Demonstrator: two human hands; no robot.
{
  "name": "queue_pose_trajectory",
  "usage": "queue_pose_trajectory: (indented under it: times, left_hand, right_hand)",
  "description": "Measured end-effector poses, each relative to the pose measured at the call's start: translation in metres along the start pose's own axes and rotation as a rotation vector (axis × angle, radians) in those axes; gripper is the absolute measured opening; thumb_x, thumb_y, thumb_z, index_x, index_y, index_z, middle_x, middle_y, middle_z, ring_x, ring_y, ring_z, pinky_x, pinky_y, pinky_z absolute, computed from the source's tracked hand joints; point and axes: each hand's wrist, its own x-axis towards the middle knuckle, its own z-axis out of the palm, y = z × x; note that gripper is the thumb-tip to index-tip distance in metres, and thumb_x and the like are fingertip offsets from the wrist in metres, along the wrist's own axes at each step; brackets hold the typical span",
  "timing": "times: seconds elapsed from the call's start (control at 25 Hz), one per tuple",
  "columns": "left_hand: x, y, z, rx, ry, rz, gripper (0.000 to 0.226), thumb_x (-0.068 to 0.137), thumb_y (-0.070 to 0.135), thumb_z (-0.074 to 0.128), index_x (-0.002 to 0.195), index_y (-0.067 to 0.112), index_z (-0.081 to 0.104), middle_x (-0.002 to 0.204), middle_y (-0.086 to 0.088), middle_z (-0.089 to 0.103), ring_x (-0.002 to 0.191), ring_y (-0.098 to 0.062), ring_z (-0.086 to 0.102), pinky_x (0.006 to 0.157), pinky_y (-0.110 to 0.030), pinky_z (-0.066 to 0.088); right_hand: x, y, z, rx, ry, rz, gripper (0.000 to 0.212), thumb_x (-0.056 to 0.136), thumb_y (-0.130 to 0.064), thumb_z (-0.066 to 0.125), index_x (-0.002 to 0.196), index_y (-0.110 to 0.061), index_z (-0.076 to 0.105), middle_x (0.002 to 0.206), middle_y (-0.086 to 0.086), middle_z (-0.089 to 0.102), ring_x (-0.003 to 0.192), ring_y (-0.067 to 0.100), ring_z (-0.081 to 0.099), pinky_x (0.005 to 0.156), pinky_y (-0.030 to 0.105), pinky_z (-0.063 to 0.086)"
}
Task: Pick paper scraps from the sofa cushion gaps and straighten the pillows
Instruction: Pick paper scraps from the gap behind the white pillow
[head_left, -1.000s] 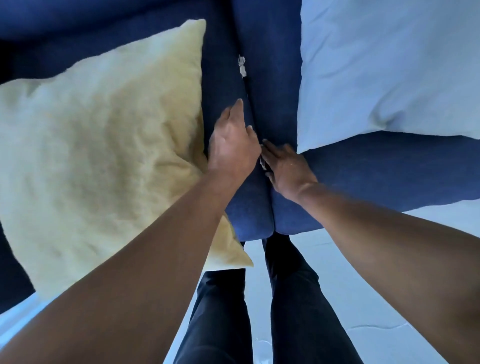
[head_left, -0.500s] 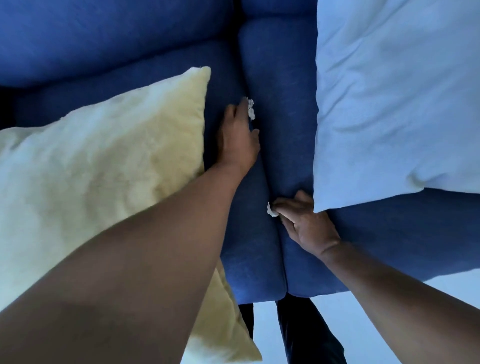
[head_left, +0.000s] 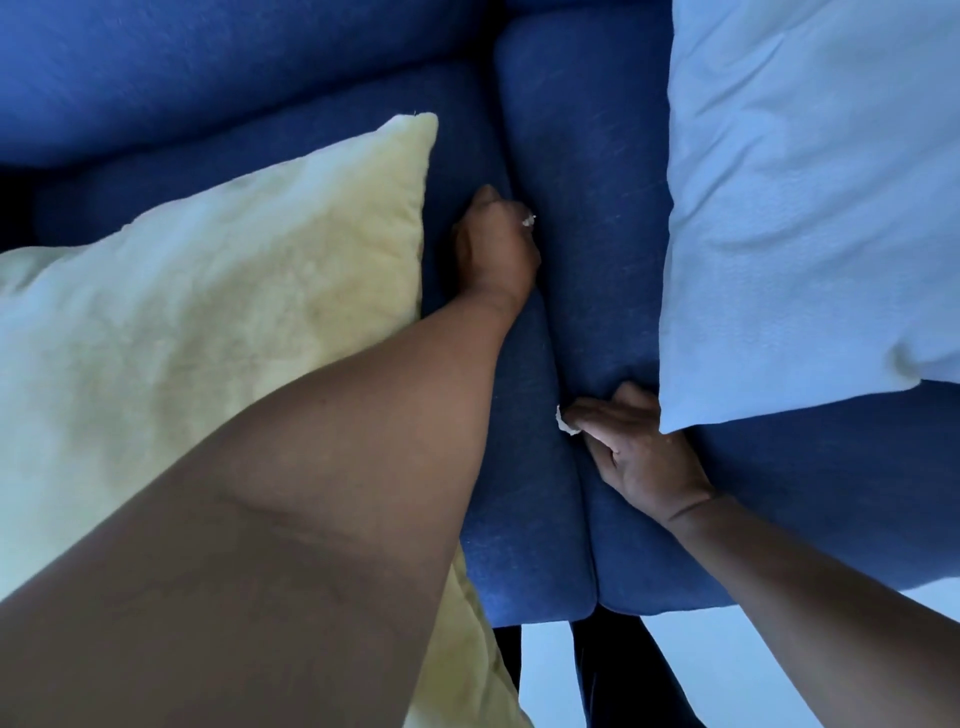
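A blue sofa has two seat cushions, the left one (head_left: 524, 519) and the right one (head_left: 587, 171), with a gap running between them. My left hand (head_left: 493, 244) sits far up the gap, its fingers curled round a small white paper scrap (head_left: 529, 221). My right hand (head_left: 639, 452) rests lower on the right cushion and pinches another white paper scrap (head_left: 563, 422) at the gap. A pale yellow pillow (head_left: 208, 332) lies tilted on the left seat. A light blue pillow (head_left: 810, 197) lies on the right seat, its corner touching my right hand.
The sofa backrest (head_left: 208, 67) runs along the top. Below the front edge of the cushions I see my dark trouser legs (head_left: 618, 675) and a pale floor (head_left: 545, 670).
My left hand reached further up the gap and curled its fingers round the upper scrap. My right hand pulled a scrap out of the gap and stays low, pinching it.
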Motion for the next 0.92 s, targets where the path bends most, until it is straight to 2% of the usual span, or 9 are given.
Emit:
queue_pose_trajectory:
  times: [0.08,0.2,0.28,0.36,0.44,0.52,0.72,0.88,0.92]
  left_hand:
    - [-0.022,0.007,-0.008,0.021,0.005,0.001,0.019,0.09,0.008,0.056,0.093,0.011,0.075,0.106,-0.011,0.065,0.092,-0.031,0.064,0.072,-0.034,0.051]
    - [-0.067,0.02,-0.03,-0.077,0.028,-0.15,0.018,0.087,0.008,0.056,0.08,0.009,0.072,0.091,-0.012,0.072,0.082,-0.033,0.066,0.061,-0.034,0.046]
    - [-0.095,0.021,-0.049,-0.159,0.004,-0.205,0.019,0.087,0.005,0.055,0.078,0.006,0.072,0.086,-0.012,0.073,0.08,-0.031,0.066,0.067,-0.037,0.053]
    - [-0.121,0.017,-0.069,-0.184,0.007,-0.187,0.019,0.086,0.004,0.055,0.07,0.004,0.065,0.076,-0.011,0.068,0.072,-0.03,0.062,0.068,-0.04,0.051]
    - [-0.15,0.018,-0.092,-0.209,0.043,-0.148,0.019,0.084,0.004,0.054,0.066,0.003,0.057,0.068,-0.011,0.061,0.066,-0.029,0.054,0.066,-0.043,0.047]
    - [-0.176,0.022,-0.115,-0.26,0.073,-0.128,0.017,0.086,0.008,0.054,0.07,0.004,0.061,0.071,-0.009,0.065,0.07,-0.028,0.058,0.069,-0.042,0.048]
    - [-0.228,0.024,-0.163,-0.433,0.111,-0.181,0.015,0.092,0.022,0.059,0.084,0.016,0.07,0.08,-0.002,0.068,0.075,-0.022,0.063,0.072,-0.035,0.053]
    - [-0.28,0.008,-0.196,-0.555,0.271,-0.246,0.011,0.092,0.025,0.066,0.093,0.021,0.077,0.088,0.004,0.071,0.079,-0.008,0.062,0.068,-0.007,0.044]
    - [-0.295,0.003,-0.202,-0.585,0.307,-0.276,0.01,0.092,0.024,0.067,0.092,0.021,0.077,0.087,0.006,0.07,0.079,-0.008,0.062,0.066,-0.006,0.043]
  right_hand:
    - [0.004,-0.012,-0.006,0.011,0.033,0.082,0.02,0.09,-0.005,0.063,0.099,-0.018,0.074,0.099,-0.015,0.073,0.073,0.014,0.046,0.071,0.028,0.048]
    - [0.003,-0.041,-0.027,0.063,0.084,0.223,0.022,0.083,0.005,0.068,0.093,-0.012,0.077,0.084,-0.004,0.077,0.069,0.023,0.06,0.067,0.034,0.054]
    - [-0.003,-0.061,-0.044,0.127,0.121,0.351,0.022,0.085,0.006,0.067,0.095,-0.01,0.079,0.08,0.002,0.077,0.069,0.023,0.067,0.068,0.033,0.056]
    - [-0.014,-0.08,-0.06,0.227,0.171,0.481,0.021,0.088,0.005,0.063,0.096,-0.007,0.078,0.083,0.007,0.078,0.073,0.024,0.071,0.071,0.03,0.058]
    - [-0.023,-0.101,-0.081,0.289,0.254,0.542,0.021,0.089,0.004,0.062,0.095,-0.007,0.078,0.084,0.006,0.079,0.075,0.021,0.073,0.073,0.017,0.055]
    - [-0.028,-0.118,-0.104,0.316,0.288,0.558,0.022,0.089,0.001,0.061,0.097,-0.01,0.078,0.083,0.004,0.079,0.075,0.019,0.074,0.07,0.018,0.054]
    - [-0.029,-0.154,-0.157,0.371,0.213,0.524,0.023,0.093,-0.003,0.055,0.093,-0.016,0.074,0.09,-0.006,0.077,0.083,0.008,0.076,0.074,0.03,0.061]
    - [-0.017,-0.196,-0.19,0.46,0.116,0.511,0.03,0.093,-0.009,0.054,0.082,-0.034,0.066,0.094,-0.007,0.078,0.084,-0.004,0.073,0.079,0.022,0.059]
    - [-0.014,-0.207,-0.195,0.457,0.094,0.491,0.034,0.093,-0.01,0.055,0.078,-0.039,0.064,0.092,-0.01,0.078,0.084,-0.005,0.073,0.08,0.022,0.059]
